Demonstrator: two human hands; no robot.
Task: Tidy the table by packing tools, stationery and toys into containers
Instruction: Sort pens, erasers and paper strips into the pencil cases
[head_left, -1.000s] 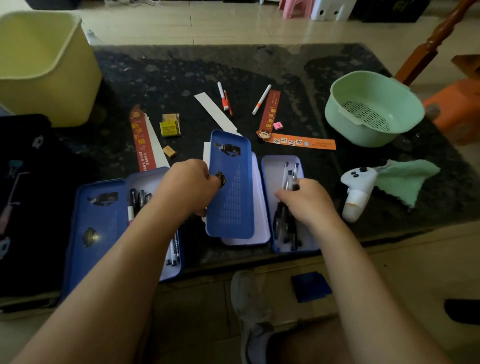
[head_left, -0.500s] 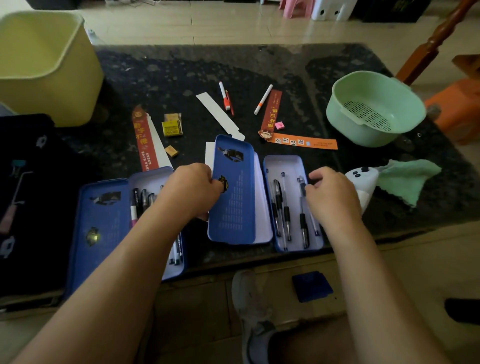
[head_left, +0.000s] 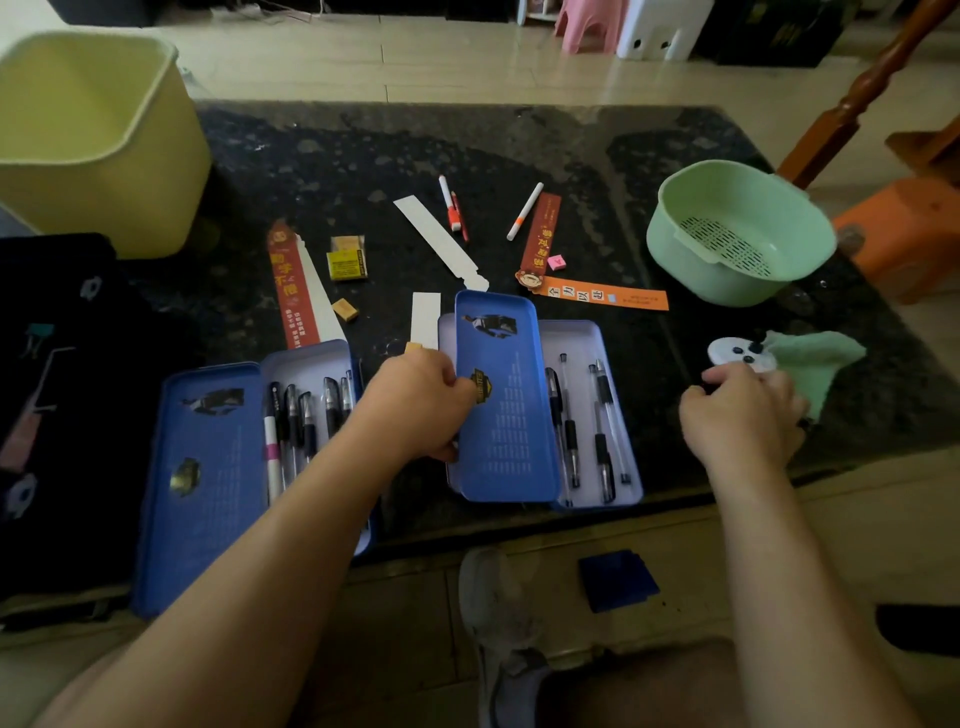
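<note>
Head view: left hand (head_left: 415, 405) is pinching the long edge of the blue lid (head_left: 506, 395) of the pencil case (head_left: 582, 343) at 6 o'clock on the surface (head_left: 363, 156), with the lid tipped up beside the pens (head_left: 601, 389). Right hand (head_left: 740, 410) is curled over the handle of the white controller (head_left: 740, 353) at 4 o'clock, right by the green cloth (head_left: 821, 364). The controller looks like light, hard, slick plastic, so I'd grab the handle, not the button end. The green basket (head_left: 691, 260) at 2 o'clock seems a likely home.

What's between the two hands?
Head view: an open blue tin pencil case, its tray holding black pens, lies between the left hand gripping its lid and the right hand on the white game controller.
</note>
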